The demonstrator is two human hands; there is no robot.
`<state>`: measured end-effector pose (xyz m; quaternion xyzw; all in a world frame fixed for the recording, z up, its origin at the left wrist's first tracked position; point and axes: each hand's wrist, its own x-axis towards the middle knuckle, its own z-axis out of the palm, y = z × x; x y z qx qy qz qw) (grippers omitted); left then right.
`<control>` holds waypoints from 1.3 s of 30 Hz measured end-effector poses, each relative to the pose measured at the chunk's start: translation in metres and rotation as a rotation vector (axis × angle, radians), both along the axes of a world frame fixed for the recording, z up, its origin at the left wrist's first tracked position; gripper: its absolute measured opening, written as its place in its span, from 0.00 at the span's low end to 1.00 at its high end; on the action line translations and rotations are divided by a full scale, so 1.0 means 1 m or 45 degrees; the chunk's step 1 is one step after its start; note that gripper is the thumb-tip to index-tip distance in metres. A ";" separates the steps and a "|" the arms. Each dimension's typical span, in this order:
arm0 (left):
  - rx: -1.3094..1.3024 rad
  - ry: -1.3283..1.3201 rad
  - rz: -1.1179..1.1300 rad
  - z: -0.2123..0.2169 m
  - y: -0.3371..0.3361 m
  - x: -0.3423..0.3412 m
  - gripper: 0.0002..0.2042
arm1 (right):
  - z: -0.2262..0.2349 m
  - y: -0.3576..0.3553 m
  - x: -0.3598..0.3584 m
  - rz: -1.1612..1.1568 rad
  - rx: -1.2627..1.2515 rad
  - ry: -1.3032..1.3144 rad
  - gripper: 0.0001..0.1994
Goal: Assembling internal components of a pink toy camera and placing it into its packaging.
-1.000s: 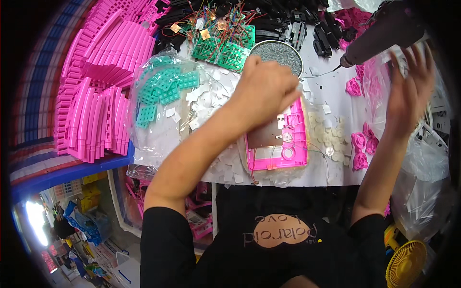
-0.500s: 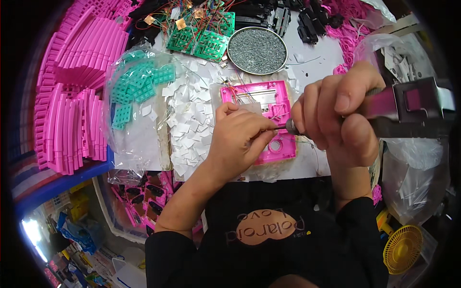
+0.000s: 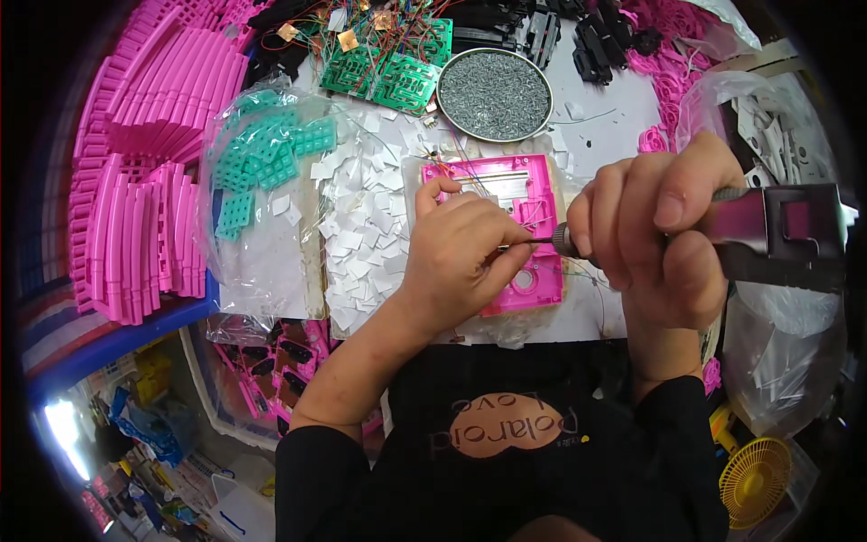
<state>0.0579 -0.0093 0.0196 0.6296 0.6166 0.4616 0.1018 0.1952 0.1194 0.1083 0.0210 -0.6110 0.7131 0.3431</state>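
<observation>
My right hand [image 3: 646, 230] is wrapped round an electric screwdriver [image 3: 781, 233], held on its side with the bit [image 3: 543, 240] pointing left. My left hand [image 3: 461, 257] is closed in a pinch, thumb and forefinger meeting at the bit's tip; whatever sits between them, a screw perhaps, is hidden. Beneath both hands an open pink plastic casing [image 3: 546, 287] lies on the table, with a round opening, a metallic strip and thin wires inside. The left hand covers much of its left side.
A round tin of small metal screws [image 3: 495, 95] stands behind the casing. Green circuit boards [image 3: 397, 79] with wires are at the far left. White paper pieces [image 3: 366, 244], bagged teal parts [image 3: 262, 149] and stacked pink parts [image 3: 144, 235] lie leftward. A yellow fan [image 3: 755, 483] is low right.
The view has shifted slightly, so the scene sits a little further right. The screwdriver's rear end and my right hand have come slightly nearer to me. The left hand keeps its pinch.
</observation>
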 end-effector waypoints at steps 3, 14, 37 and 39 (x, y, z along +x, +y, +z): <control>0.029 0.181 0.025 0.005 0.007 0.002 0.08 | -0.007 0.005 0.002 0.010 -0.037 0.048 0.12; -0.665 1.013 0.024 -0.024 0.141 -0.083 0.06 | -0.026 0.021 0.007 -0.079 -0.028 0.048 0.08; -0.327 0.383 0.022 -0.016 -0.052 -0.002 0.05 | -0.056 -0.005 -0.039 -0.096 -0.036 -0.164 0.10; -0.316 0.365 0.024 -0.018 -0.053 -0.002 0.05 | -0.054 -0.008 -0.041 -0.093 -0.054 -0.209 0.10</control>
